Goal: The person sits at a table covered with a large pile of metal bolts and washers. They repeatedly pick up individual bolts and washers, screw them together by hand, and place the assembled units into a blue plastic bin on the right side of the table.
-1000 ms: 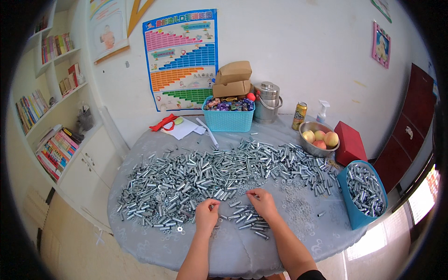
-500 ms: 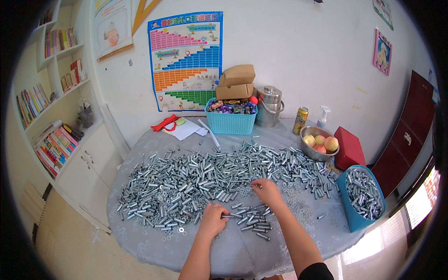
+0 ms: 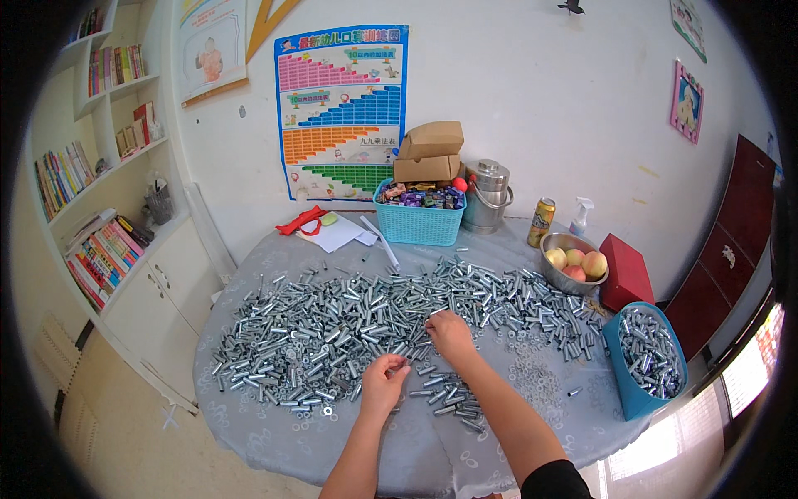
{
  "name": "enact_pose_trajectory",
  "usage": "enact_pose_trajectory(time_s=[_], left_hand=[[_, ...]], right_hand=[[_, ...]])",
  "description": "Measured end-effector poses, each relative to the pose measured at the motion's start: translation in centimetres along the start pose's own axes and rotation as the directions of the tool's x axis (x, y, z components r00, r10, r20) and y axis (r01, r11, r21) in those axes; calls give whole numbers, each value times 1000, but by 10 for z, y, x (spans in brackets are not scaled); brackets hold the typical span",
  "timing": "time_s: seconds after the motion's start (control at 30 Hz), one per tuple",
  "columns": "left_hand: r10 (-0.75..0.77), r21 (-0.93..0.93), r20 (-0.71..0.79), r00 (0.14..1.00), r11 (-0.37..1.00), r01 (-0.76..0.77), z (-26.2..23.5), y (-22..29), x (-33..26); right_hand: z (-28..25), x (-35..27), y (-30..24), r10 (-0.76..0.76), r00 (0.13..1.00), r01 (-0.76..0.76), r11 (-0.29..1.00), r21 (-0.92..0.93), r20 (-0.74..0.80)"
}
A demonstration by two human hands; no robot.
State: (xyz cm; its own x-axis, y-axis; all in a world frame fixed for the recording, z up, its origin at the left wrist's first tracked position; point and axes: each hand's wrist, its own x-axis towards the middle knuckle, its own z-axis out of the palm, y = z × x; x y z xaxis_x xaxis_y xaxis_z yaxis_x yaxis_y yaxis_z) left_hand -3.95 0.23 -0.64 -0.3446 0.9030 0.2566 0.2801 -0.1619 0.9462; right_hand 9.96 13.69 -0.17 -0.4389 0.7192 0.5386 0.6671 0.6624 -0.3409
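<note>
A broad heap of silvery metal sleeves and bolts [image 3: 332, 320] spreads over the cloth-covered table, with flat washers [image 3: 532, 370] scattered among and beside it. My left hand [image 3: 382, 384] is at the heap's near edge, thumb and fingertips pinched together; what they hold is too small to make out. My right hand [image 3: 451, 337] reaches to the heap's middle, its fingers closed at the metal pieces, their tips partly hidden. Between my forearms, a smaller group of bolts [image 3: 449, 392] lies close to my right wrist, several side by side.
A blue bin [image 3: 615, 366] full of metal sleeves stands at the right edge. Behind the heap are a turquoise basket [image 3: 420, 226], a steel canister [image 3: 486, 200], a drink can [image 3: 541, 223], a spray bottle [image 3: 582, 214], a bowl of fruit [image 3: 573, 284], a red box [image 3: 625, 270] and papers [image 3: 337, 234].
My right hand has moved left and farther into the heap. My left hand has turned, and the bolt that stuck out from its fingers no longer shows. The view has shifted slightly.
</note>
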Motion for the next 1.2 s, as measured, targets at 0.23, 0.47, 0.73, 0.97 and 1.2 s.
enact_pose_trajectory(time_s=[0.23,0.47,0.73,0.97,1.2], left_hand=[[-170,-556,211,963,789,261,1,9,0],[-293,-669,243,925,640,379,6,9,0],[-296,-615,273,915,678,403,9,8,-3],[-181,-362,219,959,897,253,13,8,-7],[-93,-451,-28,995,890,70,17,-5,-1]], right_hand=[[-22,-33,-16,373,928,-219,510,832,16],[-35,-63,-41,359,924,-196,155,968,129],[-36,-62,-48,389,912,-198,147,969,128],[-41,-66,-46,91,996,-55,749,660,-19],[-44,-60,-26,311,938,-345,783,518,155]])
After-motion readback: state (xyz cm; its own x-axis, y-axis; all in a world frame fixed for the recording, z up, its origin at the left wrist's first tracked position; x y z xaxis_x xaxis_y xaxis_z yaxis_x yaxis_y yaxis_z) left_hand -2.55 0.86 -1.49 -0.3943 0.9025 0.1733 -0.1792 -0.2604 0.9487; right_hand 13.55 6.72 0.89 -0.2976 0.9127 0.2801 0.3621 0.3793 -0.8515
